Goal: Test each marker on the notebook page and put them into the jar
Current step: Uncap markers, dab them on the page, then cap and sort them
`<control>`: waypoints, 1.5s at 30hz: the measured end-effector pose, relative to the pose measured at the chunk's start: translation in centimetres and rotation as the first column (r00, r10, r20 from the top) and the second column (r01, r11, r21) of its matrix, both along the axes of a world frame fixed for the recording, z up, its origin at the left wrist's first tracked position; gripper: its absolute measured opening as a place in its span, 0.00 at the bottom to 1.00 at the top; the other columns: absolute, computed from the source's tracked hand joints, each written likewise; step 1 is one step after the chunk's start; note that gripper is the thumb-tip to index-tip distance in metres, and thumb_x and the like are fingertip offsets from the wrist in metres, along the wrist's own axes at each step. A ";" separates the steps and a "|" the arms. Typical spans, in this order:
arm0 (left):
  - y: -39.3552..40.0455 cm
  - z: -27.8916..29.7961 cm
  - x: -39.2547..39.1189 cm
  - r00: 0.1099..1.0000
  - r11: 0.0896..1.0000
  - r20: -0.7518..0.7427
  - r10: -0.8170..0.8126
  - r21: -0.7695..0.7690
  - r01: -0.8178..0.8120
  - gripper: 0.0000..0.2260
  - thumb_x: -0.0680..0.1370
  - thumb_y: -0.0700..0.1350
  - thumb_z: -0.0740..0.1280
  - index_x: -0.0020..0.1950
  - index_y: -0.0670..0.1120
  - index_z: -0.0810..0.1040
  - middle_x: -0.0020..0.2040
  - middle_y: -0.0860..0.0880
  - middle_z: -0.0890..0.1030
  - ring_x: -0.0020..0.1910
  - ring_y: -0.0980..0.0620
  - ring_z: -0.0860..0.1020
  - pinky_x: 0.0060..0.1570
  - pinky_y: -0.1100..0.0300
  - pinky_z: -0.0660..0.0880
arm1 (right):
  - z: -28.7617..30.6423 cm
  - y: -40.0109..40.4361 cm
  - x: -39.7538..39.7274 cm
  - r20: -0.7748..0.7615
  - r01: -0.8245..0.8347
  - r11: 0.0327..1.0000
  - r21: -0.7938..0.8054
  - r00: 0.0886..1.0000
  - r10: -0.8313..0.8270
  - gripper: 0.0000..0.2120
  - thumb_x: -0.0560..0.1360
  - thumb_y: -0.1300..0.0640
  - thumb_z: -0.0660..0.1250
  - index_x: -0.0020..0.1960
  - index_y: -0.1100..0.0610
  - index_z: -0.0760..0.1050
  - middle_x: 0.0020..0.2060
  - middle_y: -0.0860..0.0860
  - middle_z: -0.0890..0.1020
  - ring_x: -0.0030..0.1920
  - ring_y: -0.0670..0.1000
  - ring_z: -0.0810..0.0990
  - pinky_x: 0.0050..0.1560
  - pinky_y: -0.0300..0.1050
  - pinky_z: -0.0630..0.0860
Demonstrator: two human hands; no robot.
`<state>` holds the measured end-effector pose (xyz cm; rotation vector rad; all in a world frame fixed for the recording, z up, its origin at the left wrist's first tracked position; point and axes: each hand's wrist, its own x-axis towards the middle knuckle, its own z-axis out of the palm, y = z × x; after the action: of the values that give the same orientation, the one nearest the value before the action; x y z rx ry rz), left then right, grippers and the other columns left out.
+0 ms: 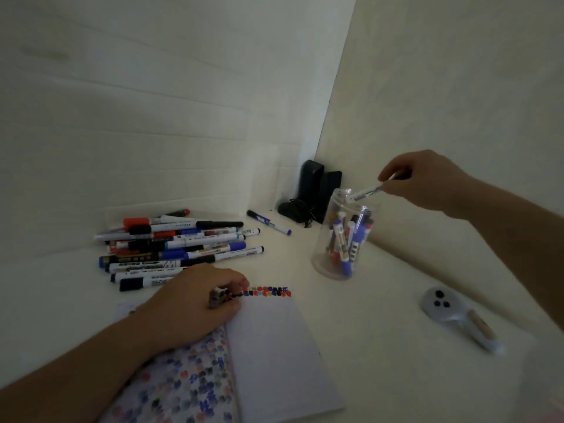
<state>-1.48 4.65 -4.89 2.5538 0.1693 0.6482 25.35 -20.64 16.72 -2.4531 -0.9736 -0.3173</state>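
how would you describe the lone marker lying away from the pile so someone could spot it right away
Start at the clear jar near the corner of the walls, then look left toward the big pile of markers. Between them one marker lies alone on the white table, touching neither. It is white-barrelled with a dark blue cap, angled toward the jar.

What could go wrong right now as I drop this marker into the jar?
1. The marker in your right hand lies nearly flat across the jar rim; released like that, it may bounce out.
2. The jar already holds many upright markers, so this one may jam on them.
3. Your left hand rests on the notebook by the test marks and might smudge them.
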 end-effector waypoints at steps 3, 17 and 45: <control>0.0 0.0 0.1 1.000 1.000 -0.005 -0.004 0.017 0.004 0.12 0.78 0.56 0.70 0.61 0.65 0.78 0.53 0.69 0.78 0.53 0.66 0.75 0.54 0.60 0.77 | -0.2 1.2 0.3 0.022 -0.003 0.999 0.052 1.000 0.002 0.04 0.75 0.51 0.75 0.48 0.47 0.81 0.40 0.48 0.85 0.33 0.50 0.83 0.33 0.41 0.75; 0.0 -0.1 0.1 1.000 1.000 -0.005 0.012 0.006 -0.012 0.11 0.78 0.52 0.71 0.58 0.65 0.78 0.51 0.68 0.79 0.56 0.68 0.73 0.52 0.72 0.71 | -4.9 6.5 2.0 0.040 0.161 0.942 -0.295 0.987 -0.156 0.12 0.80 0.61 0.63 0.58 0.55 0.84 0.49 0.53 0.86 0.47 0.53 0.84 0.56 0.53 0.83; 3.4 -1.0 0.5 0.824 0.779 -0.021 0.566 0.342 -0.526 0.10 0.78 0.52 0.68 0.58 0.58 0.82 0.51 0.53 0.73 0.55 0.47 0.69 0.55 0.50 0.66 | -22.3 16.9 -8.7 0.049 -0.598 0.800 0.047 0.802 0.596 0.14 0.79 0.38 0.64 0.57 0.44 0.81 0.49 0.43 0.77 0.53 0.47 0.72 0.57 0.46 0.72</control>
<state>-1.02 8.01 -5.90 2.8712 0.9590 0.7757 16.70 -3.71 -5.58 -1.9505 -1.6575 -0.1597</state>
